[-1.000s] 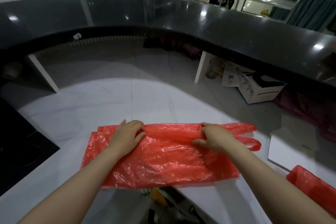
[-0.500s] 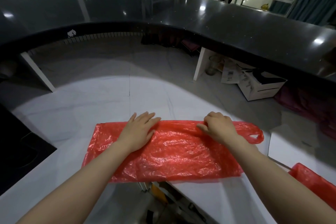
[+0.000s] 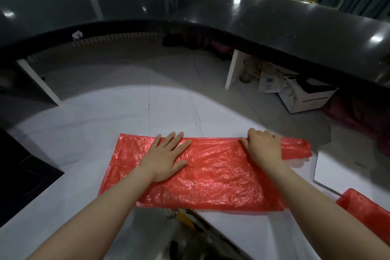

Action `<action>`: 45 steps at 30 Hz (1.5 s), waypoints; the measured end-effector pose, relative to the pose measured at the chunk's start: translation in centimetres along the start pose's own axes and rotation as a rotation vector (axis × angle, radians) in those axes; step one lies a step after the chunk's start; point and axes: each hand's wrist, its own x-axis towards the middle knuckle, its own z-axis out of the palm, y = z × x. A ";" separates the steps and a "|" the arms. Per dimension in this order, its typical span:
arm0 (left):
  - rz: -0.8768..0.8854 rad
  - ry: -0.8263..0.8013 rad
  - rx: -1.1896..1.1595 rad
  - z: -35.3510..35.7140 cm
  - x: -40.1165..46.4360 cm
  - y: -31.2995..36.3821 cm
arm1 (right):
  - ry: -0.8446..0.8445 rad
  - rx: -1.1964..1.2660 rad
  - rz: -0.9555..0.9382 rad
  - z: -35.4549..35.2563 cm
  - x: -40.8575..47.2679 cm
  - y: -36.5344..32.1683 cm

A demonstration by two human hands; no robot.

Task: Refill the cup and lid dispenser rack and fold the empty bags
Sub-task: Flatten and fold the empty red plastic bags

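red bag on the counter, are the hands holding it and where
The right hand grips the red bag at its far folded edge, near the handles. The left hand only presses flat on it.

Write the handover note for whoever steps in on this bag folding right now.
Left hand: flat, fingers straight, pressing the red bag down.
Right hand: fingers curled over the bag's far edge near the handles.
The bag lies flattened on the white counter, its near edge overhanging.
A second red bag waits at right.
Done: bag smoothed out.
Left: finish folding it, then the other. No rack in view.
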 end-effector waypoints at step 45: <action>-0.472 0.257 -0.541 -0.8 -11.6 -4.3 | -0.282 0.210 -0.542 0.5 -3.4 -12.9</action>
